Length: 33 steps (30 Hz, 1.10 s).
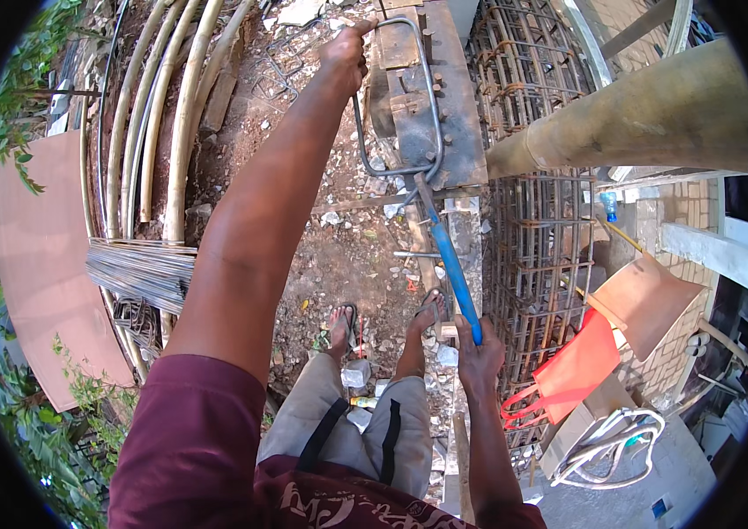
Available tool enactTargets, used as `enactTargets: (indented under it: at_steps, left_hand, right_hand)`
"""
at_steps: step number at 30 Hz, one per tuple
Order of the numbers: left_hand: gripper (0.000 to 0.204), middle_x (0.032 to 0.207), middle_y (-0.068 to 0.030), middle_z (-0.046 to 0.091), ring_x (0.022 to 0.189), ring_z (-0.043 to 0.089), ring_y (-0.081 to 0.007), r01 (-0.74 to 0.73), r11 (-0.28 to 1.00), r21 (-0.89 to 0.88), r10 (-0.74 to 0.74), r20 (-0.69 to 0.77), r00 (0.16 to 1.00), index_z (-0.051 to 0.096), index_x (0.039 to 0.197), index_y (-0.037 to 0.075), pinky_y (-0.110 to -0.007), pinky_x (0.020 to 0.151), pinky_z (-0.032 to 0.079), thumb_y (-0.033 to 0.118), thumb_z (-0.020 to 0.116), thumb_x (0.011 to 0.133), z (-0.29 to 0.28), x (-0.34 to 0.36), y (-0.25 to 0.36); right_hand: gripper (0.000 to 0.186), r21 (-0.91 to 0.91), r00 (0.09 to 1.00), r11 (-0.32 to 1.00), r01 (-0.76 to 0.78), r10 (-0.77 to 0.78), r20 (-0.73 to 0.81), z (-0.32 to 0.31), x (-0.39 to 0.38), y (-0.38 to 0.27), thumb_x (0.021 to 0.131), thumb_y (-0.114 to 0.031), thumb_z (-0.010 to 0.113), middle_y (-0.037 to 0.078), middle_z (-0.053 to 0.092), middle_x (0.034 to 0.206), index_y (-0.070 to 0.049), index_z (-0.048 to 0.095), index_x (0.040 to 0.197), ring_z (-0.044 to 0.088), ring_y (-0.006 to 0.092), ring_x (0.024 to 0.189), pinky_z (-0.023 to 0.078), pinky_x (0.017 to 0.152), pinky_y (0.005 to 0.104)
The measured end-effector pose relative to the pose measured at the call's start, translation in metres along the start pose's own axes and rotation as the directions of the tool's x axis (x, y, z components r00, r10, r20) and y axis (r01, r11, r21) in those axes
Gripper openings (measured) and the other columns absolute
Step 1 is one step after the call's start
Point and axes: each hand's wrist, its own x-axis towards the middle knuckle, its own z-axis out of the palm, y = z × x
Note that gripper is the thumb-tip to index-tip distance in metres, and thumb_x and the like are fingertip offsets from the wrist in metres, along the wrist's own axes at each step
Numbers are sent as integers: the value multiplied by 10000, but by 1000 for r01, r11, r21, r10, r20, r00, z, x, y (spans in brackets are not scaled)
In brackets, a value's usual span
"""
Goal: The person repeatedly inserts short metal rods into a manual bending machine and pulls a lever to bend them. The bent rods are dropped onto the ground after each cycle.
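Observation:
My left hand (345, 57) is closed round the far left corner of a bent steel rebar stirrup (435, 106). The stirrup is a rounded rectangle lying over a wooden bending board (464, 106) studded with short metal pegs. Low in the view, my right hand (480, 357) grips the near end of a blue-handled rebar bending wrench (451, 264). The wrench slants up and left from that hand. Its bare metal head meets the stirrup's near right corner, where a short rod end sticks out. Whether the jaw is hooked on the rod is too small to tell.
Long rebar cages (537, 238) run along the right, under a thick bamboo pole (638, 115). Bamboo poles (184, 132) and a bundle of cut rods (140, 269) lie left. A red bag (575, 366) and pale hose coil (607, 450) sit lower right. Rubble surrounds my sandalled feet.

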Motion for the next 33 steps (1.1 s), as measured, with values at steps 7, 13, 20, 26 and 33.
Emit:
enactTargets:
  at_steps: [7, 13, 20, 26, 33]
  left_hand:
    - [520, 617, 106, 295, 498, 201, -77, -19, 1000, 23, 19, 12, 1000, 422, 696, 246, -284, 461, 191, 333, 889, 907, 14, -2, 9]
    - [527, 622, 106, 310, 486, 205, -77, -18, 998, 56, 19, -20, 1000, 423, 691, 234, -287, 455, 187, 346, 887, 913, 11, -5, 8]
    - [481, 591, 105, 283, 459, 205, -53, -66, 998, 24, 63, 83, 995, 446, 722, 209, -258, 385, 142, 323, 848, 961, 3, -19, 4]
    - [491, 591, 103, 286, 455, 192, -49, -88, 996, 15, 85, 120, 989, 421, 720, 216, -253, 385, 148, 312, 826, 981, 2, -22, 0]
    - [448, 600, 97, 311, 454, 234, -52, -138, 988, 70, 133, 72, 989, 449, 772, 206, -237, 374, 163, 351, 819, 977, 5, -19, -4]
  right_hand:
    - [506, 79, 995, 994, 70, -65, -71, 18, 17, 13, 981, -473, 800, 91, 488, 580, -38, 610, 808, 436, 157, 532, 394, 513, 408]
    - [475, 195, 935, 977, -89, 14, 355, -9, 27, 8, 999, -431, 802, 6, 517, 581, -38, 634, 792, 496, 82, 531, 413, 503, 338]
    - [376, 226, 866, 962, -153, 21, 500, 11, 32, 3, 1015, -313, 799, -30, 555, 558, -36, 695, 783, 527, 54, 446, 433, 408, 276]
    - [307, 543, 897, 808, -227, -44, 440, 87, -10, 22, 1003, -227, 809, -17, 566, 552, -41, 671, 802, 529, 66, 438, 428, 417, 276]
    - [395, 921, 927, 127, -368, -29, 375, 277, -33, -140, 1063, -248, 727, -50, 458, 544, -159, 507, 748, 457, 78, 427, 377, 411, 289]
